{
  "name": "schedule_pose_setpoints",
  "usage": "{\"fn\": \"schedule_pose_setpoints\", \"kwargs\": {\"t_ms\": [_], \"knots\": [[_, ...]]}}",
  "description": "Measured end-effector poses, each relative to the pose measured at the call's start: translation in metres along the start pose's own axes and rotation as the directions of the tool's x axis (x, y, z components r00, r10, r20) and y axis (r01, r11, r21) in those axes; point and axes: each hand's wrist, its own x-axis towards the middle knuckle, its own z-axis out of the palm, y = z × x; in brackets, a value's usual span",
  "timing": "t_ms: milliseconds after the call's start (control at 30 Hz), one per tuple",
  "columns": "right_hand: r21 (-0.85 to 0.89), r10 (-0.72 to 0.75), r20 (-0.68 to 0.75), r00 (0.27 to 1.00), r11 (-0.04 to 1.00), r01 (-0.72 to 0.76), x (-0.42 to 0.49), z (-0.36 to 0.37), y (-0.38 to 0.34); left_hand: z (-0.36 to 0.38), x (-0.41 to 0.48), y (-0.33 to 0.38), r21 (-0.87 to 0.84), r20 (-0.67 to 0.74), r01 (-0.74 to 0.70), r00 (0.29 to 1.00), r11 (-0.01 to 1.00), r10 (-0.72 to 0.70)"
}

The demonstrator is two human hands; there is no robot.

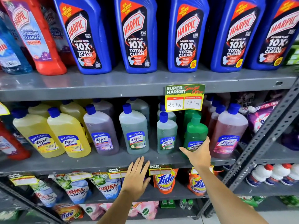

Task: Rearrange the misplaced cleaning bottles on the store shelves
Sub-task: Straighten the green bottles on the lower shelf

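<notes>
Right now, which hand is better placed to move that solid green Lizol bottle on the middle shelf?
The right hand. It is already wrapped around the lower part of the green bottle, between the small pale-green bottle and the pink one. The left hand lies open and flat at the shelf edge, holding nothing.

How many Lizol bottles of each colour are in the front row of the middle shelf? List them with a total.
yellow Lizol bottles: 2
purple Lizol bottle: 1
pale green Lizol bottles: 2
dark green Lizol bottle, gripped by the right hand: 1
pink Lizol bottle: 1
Total: 7
</notes>
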Motion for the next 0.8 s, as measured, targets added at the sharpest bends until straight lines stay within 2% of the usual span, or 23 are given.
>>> {"fn": "schedule_pose_setpoints", "kwargs": {"t_ms": [600, 800], "knots": [[-0.014, -0.007, 0.027, 1.000, 1.000, 0.007, 0.024, 0.007, 0.010, 0.001, 0.001, 0.005, 0.030, 0.039, 0.051, 0.998, 0.998, -0.052], [-0.012, -0.014, 0.021, 1.000, 1.000, 0.015, 0.024, 0.008, 0.008, 0.001, 0.001, 0.007, 0.042, 0.011, 0.053, 0.999, 0.998, -0.054]]}}
